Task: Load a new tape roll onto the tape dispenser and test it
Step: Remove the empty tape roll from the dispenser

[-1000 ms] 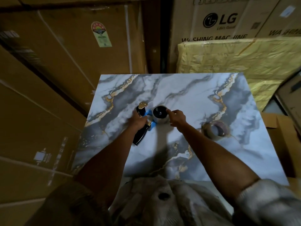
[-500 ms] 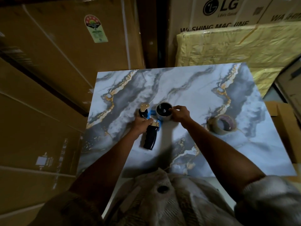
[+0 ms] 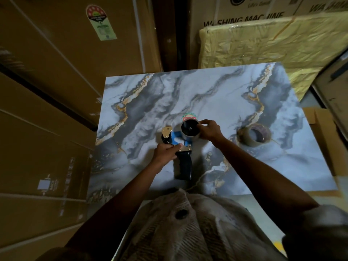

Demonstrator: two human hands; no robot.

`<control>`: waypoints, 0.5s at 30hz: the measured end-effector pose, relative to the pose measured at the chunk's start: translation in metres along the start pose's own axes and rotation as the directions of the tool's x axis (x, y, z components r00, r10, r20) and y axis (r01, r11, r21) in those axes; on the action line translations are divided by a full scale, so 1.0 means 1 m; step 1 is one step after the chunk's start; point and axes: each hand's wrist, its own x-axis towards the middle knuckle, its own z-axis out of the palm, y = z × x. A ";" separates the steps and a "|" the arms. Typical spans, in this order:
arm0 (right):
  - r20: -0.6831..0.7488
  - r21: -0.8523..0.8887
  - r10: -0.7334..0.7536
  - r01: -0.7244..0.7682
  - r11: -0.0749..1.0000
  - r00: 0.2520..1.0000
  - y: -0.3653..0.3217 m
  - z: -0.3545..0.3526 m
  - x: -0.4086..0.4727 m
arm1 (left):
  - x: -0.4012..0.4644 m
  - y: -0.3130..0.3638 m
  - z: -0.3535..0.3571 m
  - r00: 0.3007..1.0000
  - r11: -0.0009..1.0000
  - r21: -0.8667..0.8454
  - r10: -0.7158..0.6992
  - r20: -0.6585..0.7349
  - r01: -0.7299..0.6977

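Note:
A blue tape dispenser (image 3: 178, 141) with a black handle lies flat on the marble-patterned table (image 3: 216, 95). My left hand (image 3: 165, 151) grips its frame just above the handle. My right hand (image 3: 208, 129) pinches the right side of the black round spool hub (image 3: 189, 129) at the dispenser's top. A red and green label shows just behind the hub. A brown tape roll (image 3: 254, 135) lies flat on the table to the right, apart from both hands.
Large cardboard boxes (image 3: 66, 72) stand close on the left and behind the table. A yellow plastic-wrapped slab (image 3: 273, 40) leans at the back right. More cartons (image 3: 329, 129) sit off the right edge. My pale shirt fills the bottom of the view.
The dispenser has turned so its handle points more towards me. My right hand has shifted around the hub's right side. The camera has tilted down.

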 end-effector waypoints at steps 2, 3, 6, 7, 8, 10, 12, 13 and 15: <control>0.024 -0.004 0.002 -0.002 1.000 1.000 0.003 -0.003 -0.004 | -0.005 -0.002 0.000 0.999 1.000 -0.009 -0.009 0.031 0.009; 0.035 -0.001 0.000 0.000 1.000 0.999 0.004 -0.005 -0.005 | -0.008 -0.003 0.000 0.999 1.000 -0.011 -0.011 0.040 0.011; 0.064 0.025 0.011 -0.013 1.000 0.998 0.006 -0.009 -0.009 | -0.018 0.003 0.002 0.999 0.999 0.012 -0.032 -0.032 0.032; 0.068 0.035 0.022 -0.024 0.999 0.997 0.007 -0.010 -0.008 | -0.020 0.007 0.003 0.996 0.999 0.016 -0.043 -0.084 0.045; 0.069 0.044 0.032 -0.035 0.998 0.997 0.008 -0.011 -0.008 | -0.021 0.010 0.003 0.989 0.998 0.024 -0.059 -0.134 0.063; 0.073 0.070 0.055 -0.060 0.996 0.996 0.011 -0.013 -0.006 | -0.018 0.019 -0.002 0.970 0.994 0.081 -0.050 -0.237 0.071; 0.084 0.105 0.078 -0.087 0.991 0.993 0.013 -0.014 -0.005 | -0.012 0.028 -0.012 0.943 0.985 0.173 0.037 -0.332 0.022; 0.089 0.125 0.090 -0.101 0.987 0.992 0.014 -0.014 -0.006 | -0.009 0.032 -0.016 0.927 0.979 0.204 0.089 -0.365 -0.014; 0.089 0.151 0.112 -0.125 0.981 0.990 0.015 -0.013 -0.006 | -0.006 0.047 -0.021 0.891 0.961 0.260 0.197 -0.408 -0.094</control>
